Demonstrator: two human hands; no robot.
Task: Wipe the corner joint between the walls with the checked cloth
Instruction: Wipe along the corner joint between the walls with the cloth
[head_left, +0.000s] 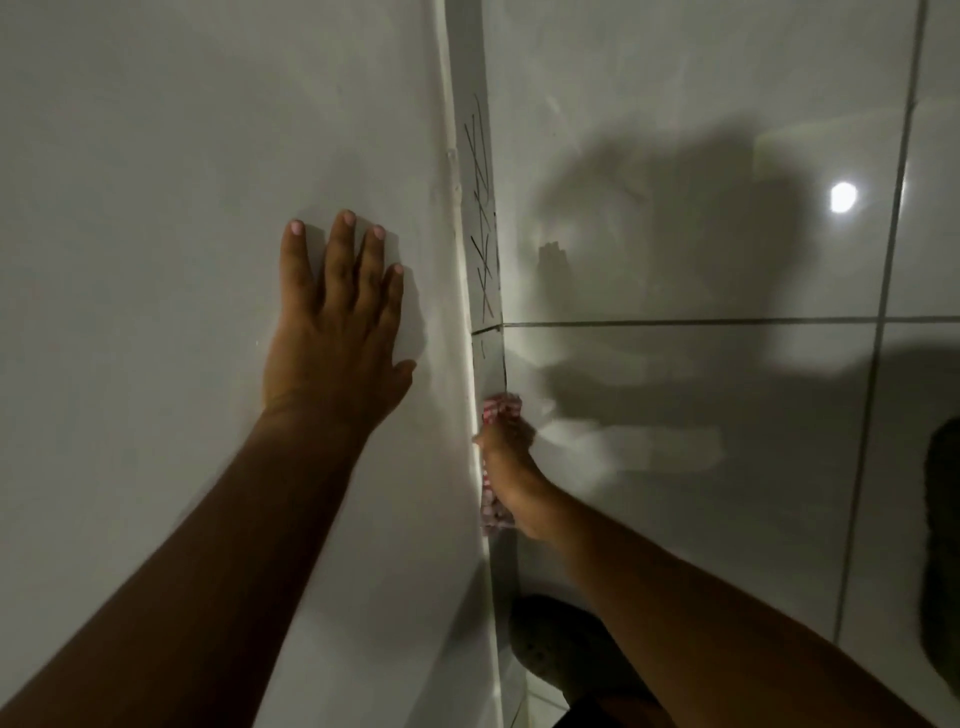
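The corner joint (480, 218) runs top to bottom between a plain white wall on the left and glossy grey tiles on the right. Dark crossed pen marks cover its upper part. My right hand (511, 467) is shut on the red-and-white checked cloth (501, 408), pressing it into the joint below a horizontal grout line. The cloth shows above my fingers and below my palm; the rest is hidden. My left hand (332, 332) lies flat and open on the white wall, left of the joint, fingers pointing up.
The tiled wall (701, 441) reflects a round light (841, 197) and carries the shadow of my head and arm. A dark foot or shoe (561, 644) stands on the floor near the base of the corner.
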